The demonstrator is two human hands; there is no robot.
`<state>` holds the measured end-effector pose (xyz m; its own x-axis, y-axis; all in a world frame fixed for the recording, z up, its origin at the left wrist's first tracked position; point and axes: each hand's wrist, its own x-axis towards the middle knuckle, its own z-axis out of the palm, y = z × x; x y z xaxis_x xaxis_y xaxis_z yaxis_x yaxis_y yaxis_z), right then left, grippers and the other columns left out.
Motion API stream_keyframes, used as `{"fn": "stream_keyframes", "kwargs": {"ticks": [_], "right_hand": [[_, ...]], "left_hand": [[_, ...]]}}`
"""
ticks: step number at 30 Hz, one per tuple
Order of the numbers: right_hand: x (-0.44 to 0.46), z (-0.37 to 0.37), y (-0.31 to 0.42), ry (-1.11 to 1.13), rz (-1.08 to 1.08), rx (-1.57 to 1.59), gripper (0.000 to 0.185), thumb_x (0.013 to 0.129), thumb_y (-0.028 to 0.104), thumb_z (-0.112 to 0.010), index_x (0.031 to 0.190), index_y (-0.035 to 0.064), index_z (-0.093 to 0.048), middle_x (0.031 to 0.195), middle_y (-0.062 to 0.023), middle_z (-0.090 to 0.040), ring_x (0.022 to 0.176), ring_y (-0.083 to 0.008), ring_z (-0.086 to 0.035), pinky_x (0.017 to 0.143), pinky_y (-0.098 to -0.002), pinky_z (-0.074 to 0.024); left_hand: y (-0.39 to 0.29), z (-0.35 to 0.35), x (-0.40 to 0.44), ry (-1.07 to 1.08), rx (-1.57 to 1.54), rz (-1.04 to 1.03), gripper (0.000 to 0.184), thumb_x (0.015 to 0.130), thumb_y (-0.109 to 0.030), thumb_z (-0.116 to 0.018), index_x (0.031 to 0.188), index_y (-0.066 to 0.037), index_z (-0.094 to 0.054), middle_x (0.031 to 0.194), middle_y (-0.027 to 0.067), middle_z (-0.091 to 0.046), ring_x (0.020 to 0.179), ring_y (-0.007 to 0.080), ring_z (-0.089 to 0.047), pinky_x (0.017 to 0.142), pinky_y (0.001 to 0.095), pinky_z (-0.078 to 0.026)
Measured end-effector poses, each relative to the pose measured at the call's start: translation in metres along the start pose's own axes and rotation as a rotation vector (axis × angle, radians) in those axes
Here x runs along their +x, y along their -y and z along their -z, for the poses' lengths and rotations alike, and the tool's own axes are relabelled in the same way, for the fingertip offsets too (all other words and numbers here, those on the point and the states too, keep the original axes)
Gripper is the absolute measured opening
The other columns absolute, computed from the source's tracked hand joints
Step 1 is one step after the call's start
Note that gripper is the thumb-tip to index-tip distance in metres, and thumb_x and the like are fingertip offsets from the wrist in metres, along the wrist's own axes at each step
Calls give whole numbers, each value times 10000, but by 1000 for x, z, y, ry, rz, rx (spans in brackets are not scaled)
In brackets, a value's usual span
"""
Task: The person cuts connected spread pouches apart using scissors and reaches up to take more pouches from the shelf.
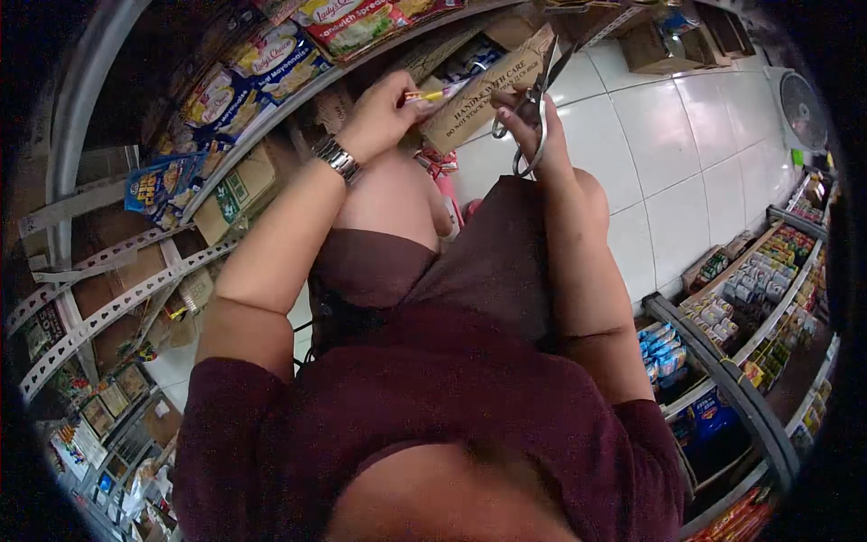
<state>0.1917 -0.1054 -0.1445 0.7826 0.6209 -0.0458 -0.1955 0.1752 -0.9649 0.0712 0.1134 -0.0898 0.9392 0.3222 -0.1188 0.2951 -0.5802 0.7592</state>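
Note:
My left hand [399,107], with a metal watch on the wrist, is closed on the end of a narrow, colourful sachet [435,94] in yellow, red and white. A pair of scissors [543,104] is in my right hand [535,135], its dark blades pointing up and its metal handle loops around my fingers. Between the two hands stands an open cardboard box [483,101] marked "handle with care". Dark blue packets [481,56] show inside it. Some red packs [440,163] lie low beside my knee, partly hidden.
At upper left, a metal shelf [298,101] bears mayonnaise pouches [271,56] and sandwich spread pouches [352,25]. Shelves at right hold several rows of cans [754,280] behind a grey rail [722,370]. A fan [802,108] stands on the tiled floor [650,144] at far right.

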Motion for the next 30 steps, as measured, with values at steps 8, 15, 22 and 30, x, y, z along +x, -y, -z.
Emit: {"fn": "stream_keyframes", "kwargs": {"ticks": [8, 15, 22, 30], "right_hand": [[-8, -25, 4, 191, 121, -59, 676, 716, 31, -765, 1245, 4, -346, 1141, -147, -550, 1051, -228, -549, 881, -338, -466], [-18, -21, 47, -36, -206, -61, 515, 747, 51, -733, 1191, -11, -480, 1011, -115, -632, 894, -171, -599, 770, -297, -495], [-9, 14, 42, -36, -425, -208, 458, 790, 35, -657, 1198, -28, -458, 1038, -136, -608, 892, -204, -613, 670, -322, -555], [2, 64, 61, -474, -415, 149, 428, 762, 42, -661, 1136, -80, -492, 976, -166, -640, 826, -236, -642, 770, -337, -515]], "left_hand": [[-40, 8, -19, 296, -967, 46, 107, 897, -107, -583, 927, -50, -498, 805, 10, -600, 708, 48, -560, 602, 196, -459], [-28, 4, -8, 631, -679, 164, 399, 956, -293, -491, 1226, -1, -471, 1104, 63, -595, 1011, 121, -552, 898, 283, -437], [19, -118, 8, 1190, 592, 149, 351, 804, -230, -571, 1094, -34, -600, 936, 164, -649, 868, 279, -626, 759, 365, -493], [124, -276, 19, 1224, 584, 367, 324, 801, -217, -577, 1065, -32, -609, 923, 161, -654, 861, 273, -631, 756, 361, -497]]}}
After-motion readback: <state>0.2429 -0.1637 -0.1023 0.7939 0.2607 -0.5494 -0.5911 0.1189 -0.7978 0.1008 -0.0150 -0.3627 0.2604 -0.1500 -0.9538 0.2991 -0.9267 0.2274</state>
